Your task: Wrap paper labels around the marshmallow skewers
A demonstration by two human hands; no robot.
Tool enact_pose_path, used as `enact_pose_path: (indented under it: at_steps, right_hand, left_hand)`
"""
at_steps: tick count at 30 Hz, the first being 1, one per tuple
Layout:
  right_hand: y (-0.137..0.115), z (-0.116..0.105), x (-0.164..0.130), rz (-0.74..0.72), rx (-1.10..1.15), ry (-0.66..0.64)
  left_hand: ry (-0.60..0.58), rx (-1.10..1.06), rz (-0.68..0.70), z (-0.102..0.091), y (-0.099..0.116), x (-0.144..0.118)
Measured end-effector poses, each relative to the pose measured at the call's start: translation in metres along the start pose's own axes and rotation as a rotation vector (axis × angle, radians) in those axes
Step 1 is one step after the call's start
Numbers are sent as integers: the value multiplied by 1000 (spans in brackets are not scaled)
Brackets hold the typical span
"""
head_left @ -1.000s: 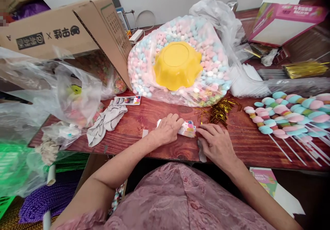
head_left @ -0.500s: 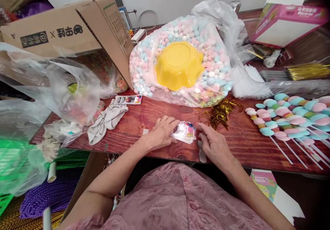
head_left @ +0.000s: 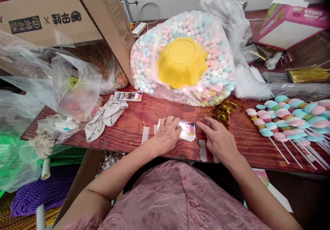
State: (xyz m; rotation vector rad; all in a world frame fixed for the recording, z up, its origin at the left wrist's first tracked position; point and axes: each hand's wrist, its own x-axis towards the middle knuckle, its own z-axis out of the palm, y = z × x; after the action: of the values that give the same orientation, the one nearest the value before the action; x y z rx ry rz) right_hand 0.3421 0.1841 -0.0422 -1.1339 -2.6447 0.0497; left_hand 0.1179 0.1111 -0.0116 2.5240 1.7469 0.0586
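A fanned stack of printed cards [head_left: 188, 129] with white, pink and blue artwork lies on the red-brown wooden table. My left hand [head_left: 167, 134] rests palm down over the left part of the stack, fingers extended across the cards and hiding some of them. At the stack's right edge is my right hand [head_left: 218, 139], its index finger reaching toward the cards and its thumb apart, with no held thing visible. Gold tinsel-like ties [head_left: 223, 111] lie just beyond the right hand. Strips of tape [head_left: 145, 134] stick to the table left of the cards.
A yellow scalloped bowl [head_left: 182, 61] sits upside down on a bag of pastel candies [head_left: 144, 56]. A cardboard box [head_left: 103, 13] and grey cloth [head_left: 107, 115] stand left. Marshmallow skewers [head_left: 288, 115] lie right, near clear bags [head_left: 250, 82]. Another card pile [head_left: 128, 96] lies by the cloth.
My left hand has shifted slightly over the stack, and card edges now show to its left. The right hand stays by the right edge. The camera view has moved a little.
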Motion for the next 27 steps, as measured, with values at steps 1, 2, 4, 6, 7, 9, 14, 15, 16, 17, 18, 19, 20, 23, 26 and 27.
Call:
enact_pose_path:
  at_steps: [1, 2, 4, 6, 7, 9, 14, 15, 16, 17, 18, 19, 20, 23, 26, 27]
  right_hand:
    - [-1, -3, 4, -33, -66, -49]
    - [-1, -5, 7, -49, -125, -86]
    - [1, -9, 10, -25, -221, -120]
    - [8, -11, 8, 41, -281, -100]
    - [11, -11, 5, 74, -297, -76]
    - [19, -10, -5, 121, -300, -15]
    - [34, -3, -34, 126, -127, 178]
    - [37, -1, -38, 131, -84, 223]
    - [40, 2, -40, 148, -50, 272]
    - [42, 5, -42, 175, -26, 326]
    - [43, 7, -44, 192, -9, 373]
    - [41, 7, -47, 197, 2, 417]
    - [39, 6, -50, 195, 3, 450]
    - [33, -3, -55, 156, -5, 473]
    - [45, -13, -62, 243, -130, 418]
    - [52, -17, -68, 278, -171, 416]
  left_hand:
    - [-23, 20, 15, 0, 5, 1]
    - [-40, 36, 29, 0, 9, 1]
    - [-33, 71, 44, 5, 16, 2]
    - [6, 103, 61, 14, 18, 2]
    - [25, 107, 79, 18, 18, 2]
    - [60, 93, 98, 26, 14, 3]
    - [125, 35, 51, 35, 5, 4]
    - [127, 18, 37, 35, 4, 4]
    - [129, -2, 15, 34, 3, 4]
    - [136, -30, -12, 32, 3, 4]
    - [148, -65, -41, 30, 3, 2]
    - [162, -105, -71, 27, 5, 1]
    - [179, -153, -95, 25, 7, -1]
    - [232, -293, -170, 20, 6, -4]
    - [292, -426, -193, 25, -6, 7]
    - [299, -489, -198, 27, -8, 10]
